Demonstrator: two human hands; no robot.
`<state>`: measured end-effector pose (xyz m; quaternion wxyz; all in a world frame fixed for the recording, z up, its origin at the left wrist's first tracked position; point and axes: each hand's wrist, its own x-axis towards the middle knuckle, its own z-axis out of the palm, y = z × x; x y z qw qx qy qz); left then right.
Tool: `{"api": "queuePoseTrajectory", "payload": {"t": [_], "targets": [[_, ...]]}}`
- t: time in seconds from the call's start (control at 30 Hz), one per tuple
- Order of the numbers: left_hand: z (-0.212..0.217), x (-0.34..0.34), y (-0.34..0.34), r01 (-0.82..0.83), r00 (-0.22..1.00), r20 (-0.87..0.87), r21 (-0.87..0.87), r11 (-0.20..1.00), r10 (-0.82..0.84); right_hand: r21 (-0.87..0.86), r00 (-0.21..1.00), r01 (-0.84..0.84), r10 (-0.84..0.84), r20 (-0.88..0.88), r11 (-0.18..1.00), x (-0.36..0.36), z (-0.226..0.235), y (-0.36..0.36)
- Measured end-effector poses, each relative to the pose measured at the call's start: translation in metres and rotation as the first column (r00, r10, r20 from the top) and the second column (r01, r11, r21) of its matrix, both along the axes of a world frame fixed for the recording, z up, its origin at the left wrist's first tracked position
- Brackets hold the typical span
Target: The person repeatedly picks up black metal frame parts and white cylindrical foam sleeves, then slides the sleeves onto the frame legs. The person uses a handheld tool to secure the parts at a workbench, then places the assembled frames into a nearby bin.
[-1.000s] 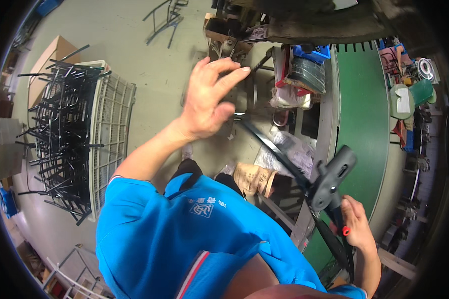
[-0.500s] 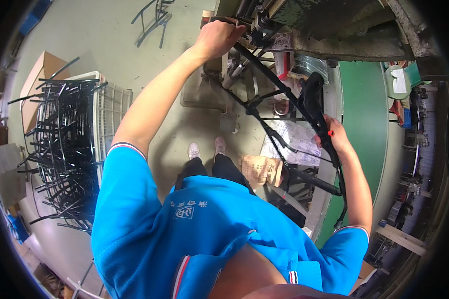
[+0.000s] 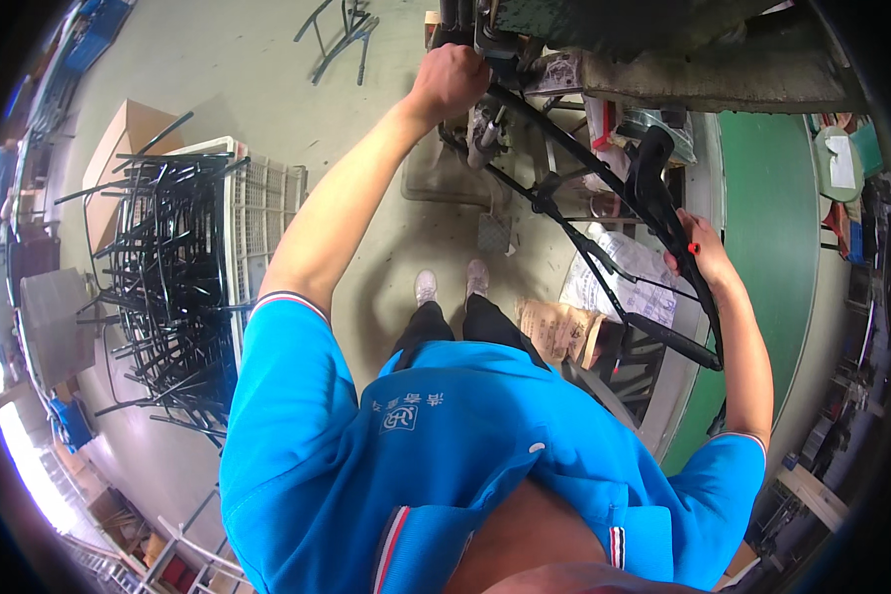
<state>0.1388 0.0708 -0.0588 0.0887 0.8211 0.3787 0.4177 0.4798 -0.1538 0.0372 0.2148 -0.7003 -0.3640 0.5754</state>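
Observation:
A black tubular folding frame (image 3: 576,148), like a stroller frame, slants from a dark metal machine (image 3: 703,84) down toward my right side. My left hand (image 3: 450,79) is closed at the frame's upper end, close against the machine. Its fingers curl under, so the exact grip is hidden. My right hand (image 3: 703,247) wraps round the lower part of the frame, beside a small red piece (image 3: 694,248) and below a curved black part (image 3: 649,163). Thinner rods and joints of the frame hang between my arms.
On the left, many black bent tubes (image 3: 173,287) are piled against a white crate (image 3: 267,193), with a cardboard box (image 3: 129,178) behind. A green-topped bench (image 3: 757,267) runs along the right. Brown paper (image 3: 559,332) and a white plastic bag (image 3: 614,267) lie below the frame.
The view has shifted, so the surroundings sit further right. Both hands keep hold of the frame; its lower end looks slightly raised and swung nearer the bench.

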Motion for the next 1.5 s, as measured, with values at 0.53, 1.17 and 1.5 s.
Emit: {"api": "queuePoseTrajectory", "payload": {"t": [0.53,1.17,1.5], "targets": [[-0.026,-0.006,-0.021,-0.121,0.976,-0.208,-0.301,0.946,0.059,0.449,0.867,-0.287,0.031,0.497,0.846,0.022,-0.054,0.034],[-0.050,-0.216,-0.254,-0.595,0.753,0.238,-0.152,0.789,0.613,0.676,0.697,-0.694,-0.005,0.717,0.249,-0.188,-0.058,0.140],[-0.128,-0.667,-0.415,-0.943,0.308,-0.417,-0.018,0.332,0.855,0.770,0.795,-0.305,-0.296,0.530,0.560,-0.307,-0.145,0.035]]}}
